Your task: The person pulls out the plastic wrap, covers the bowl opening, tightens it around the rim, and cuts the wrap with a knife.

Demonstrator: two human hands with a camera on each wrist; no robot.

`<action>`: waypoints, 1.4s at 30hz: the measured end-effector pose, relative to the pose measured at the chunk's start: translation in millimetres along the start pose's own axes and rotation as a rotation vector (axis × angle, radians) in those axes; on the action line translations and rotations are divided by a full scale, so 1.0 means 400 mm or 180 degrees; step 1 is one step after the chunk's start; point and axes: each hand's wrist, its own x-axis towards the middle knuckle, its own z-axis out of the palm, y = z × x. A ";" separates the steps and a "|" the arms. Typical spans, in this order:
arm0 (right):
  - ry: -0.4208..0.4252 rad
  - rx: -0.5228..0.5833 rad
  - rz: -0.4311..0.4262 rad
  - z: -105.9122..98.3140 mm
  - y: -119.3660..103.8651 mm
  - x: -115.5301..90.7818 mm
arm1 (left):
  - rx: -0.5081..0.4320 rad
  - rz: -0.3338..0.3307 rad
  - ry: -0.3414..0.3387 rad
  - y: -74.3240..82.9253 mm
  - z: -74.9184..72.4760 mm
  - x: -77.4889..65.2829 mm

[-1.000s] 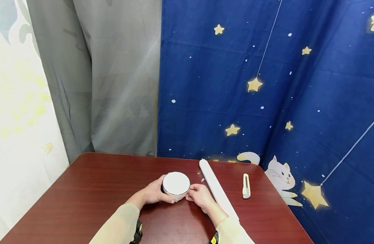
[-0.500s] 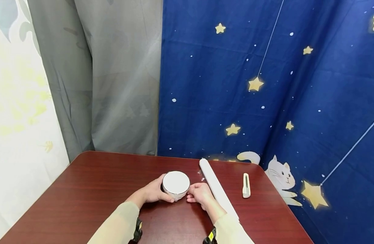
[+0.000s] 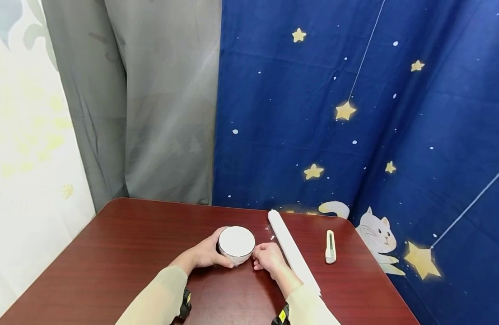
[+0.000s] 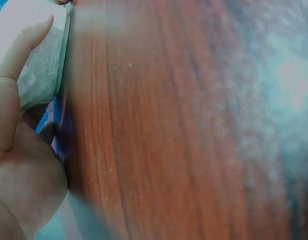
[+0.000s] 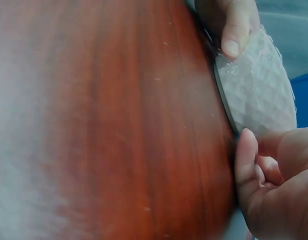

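Observation:
A round white bowl, with a diamond-textured side under clear plastic wrap and a thin dark rim, is at the middle of the table. Its left side is gripped by my left hand, thumb in front and fingers around the back, mostly hidden in the head view. In the left wrist view the thumb lies along the wrapped side. My right hand is at the bowl's right side. Its thumb and index fingertips pinch at the edge of the wrap, where the pinched bit itself is hidden.
A long white roll lies slanted just right of my right hand, with scraps of clear film beside its far end. Farther right is a cream utility knife. Curtains hang behind the dark red table.
My right fingertips have shifted slightly to the right along the bowl's side. The left hand keeps its grip on the bowl. The head view has turned slightly.

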 end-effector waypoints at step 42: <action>0.0369 -0.0201 -0.0076 0.021 0.010 -0.026 | -0.0014 0.0344 0.0021 -0.033 0.002 0.001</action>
